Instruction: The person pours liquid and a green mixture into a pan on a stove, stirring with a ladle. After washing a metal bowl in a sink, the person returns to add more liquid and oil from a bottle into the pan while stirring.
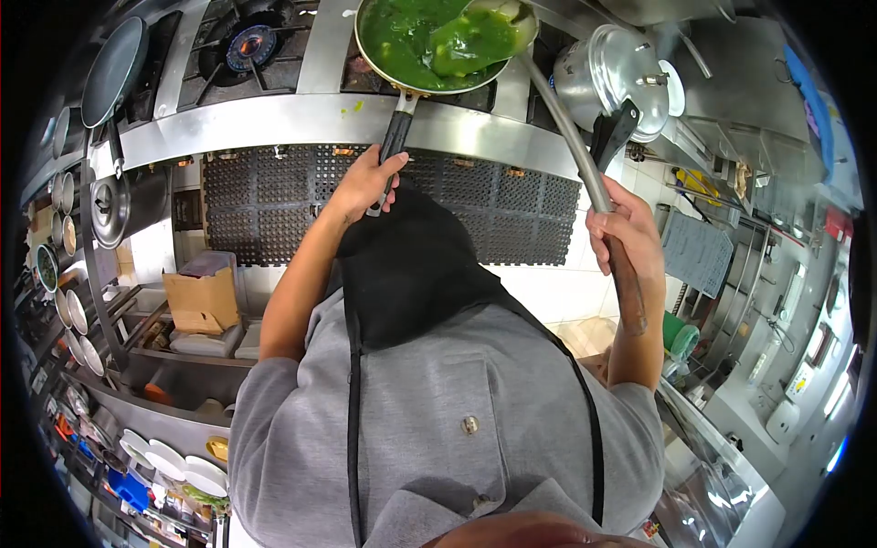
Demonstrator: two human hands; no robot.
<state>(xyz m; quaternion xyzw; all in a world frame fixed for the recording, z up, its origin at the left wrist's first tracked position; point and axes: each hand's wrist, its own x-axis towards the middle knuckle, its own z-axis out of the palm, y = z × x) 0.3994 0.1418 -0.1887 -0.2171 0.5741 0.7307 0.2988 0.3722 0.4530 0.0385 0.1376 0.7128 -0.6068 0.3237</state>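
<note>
The left arm stretches forward and slightly inward; the left hand (pixel 370 183) has its fingers wrapped around the black-and-metal handle of one round, pale-rimmed pan (pixel 429 91), which sits on the stove, filled with thick green liquid (pixel 397 41). The right arm bends at the elbow, forearm pointing forward, and the right hand (pixel 630 224) curls its fingers around one long grey metal ladle (pixel 568 128) with a brown grip, its bowl full of green within the pan's right side. Nearby are one silver lidded pressure cooker (pixel 612 82), one dark round frying pan (pixel 117 68) and one blue-flamed gas burner (pixel 251 47)
</note>
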